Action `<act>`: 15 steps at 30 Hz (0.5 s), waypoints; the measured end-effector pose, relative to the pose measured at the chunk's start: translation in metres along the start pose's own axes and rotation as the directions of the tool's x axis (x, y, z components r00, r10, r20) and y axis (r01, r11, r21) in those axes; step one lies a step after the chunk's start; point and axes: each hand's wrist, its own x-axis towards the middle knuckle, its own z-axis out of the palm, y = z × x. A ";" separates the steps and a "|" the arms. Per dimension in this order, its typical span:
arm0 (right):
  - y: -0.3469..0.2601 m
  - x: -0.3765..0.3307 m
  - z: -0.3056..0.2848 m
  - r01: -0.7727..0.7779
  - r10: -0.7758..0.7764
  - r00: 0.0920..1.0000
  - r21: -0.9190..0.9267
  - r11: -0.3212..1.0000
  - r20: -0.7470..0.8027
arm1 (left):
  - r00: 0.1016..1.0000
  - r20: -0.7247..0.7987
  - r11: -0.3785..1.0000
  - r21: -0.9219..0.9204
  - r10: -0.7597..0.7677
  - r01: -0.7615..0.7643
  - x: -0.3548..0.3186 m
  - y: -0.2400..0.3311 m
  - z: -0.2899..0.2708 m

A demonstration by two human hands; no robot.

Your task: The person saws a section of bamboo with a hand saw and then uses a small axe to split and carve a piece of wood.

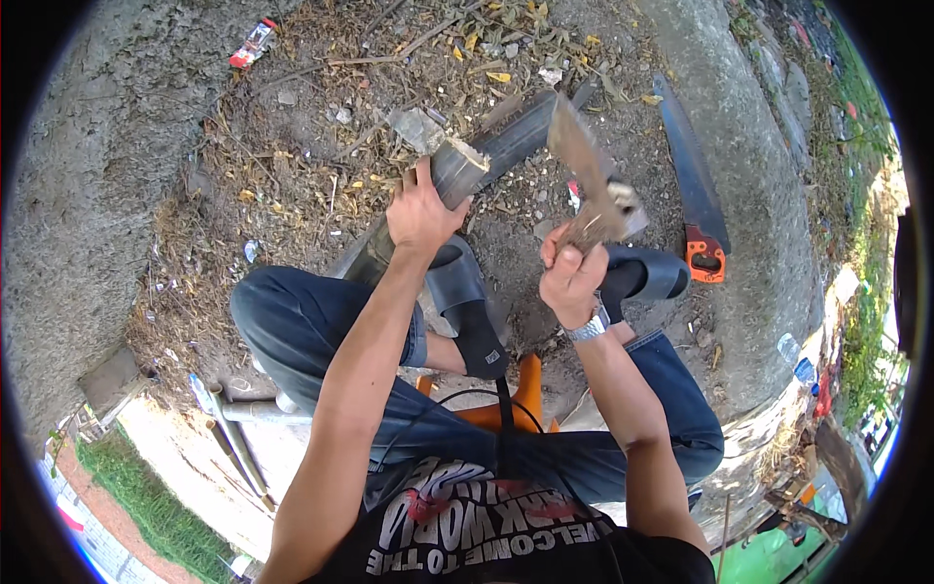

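My left hand [424,212] is wrapped round a dark length of wood or bamboo [457,173] with a pale, rough cut end that points away from me. Its lower part slants down to the left behind my wrist. In my right hand [574,277], a blurred cleaver-like blade [581,146] is held up by its lower end, apart from the wood. A pale knobby part shows beside the blade; I cannot make out what it is. Another dark length [525,136] lies on the ground just beyond the held piece.
A handsaw [693,161] with an orange handle lies to the right by a concrete edge [754,195]. My sandalled feet [477,331] stand close below my hands. An orange stool [528,389] is under me. Dry leaves, stones and a red packet [254,43] are scattered on the soil.
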 end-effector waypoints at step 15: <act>0.056 -0.022 0.003 -0.077 0.090 0.996 -0.427 0.901 0.011 | 0.989 -0.109 0.994 0.054 0.096 -0.091 -0.003 0.013 0.019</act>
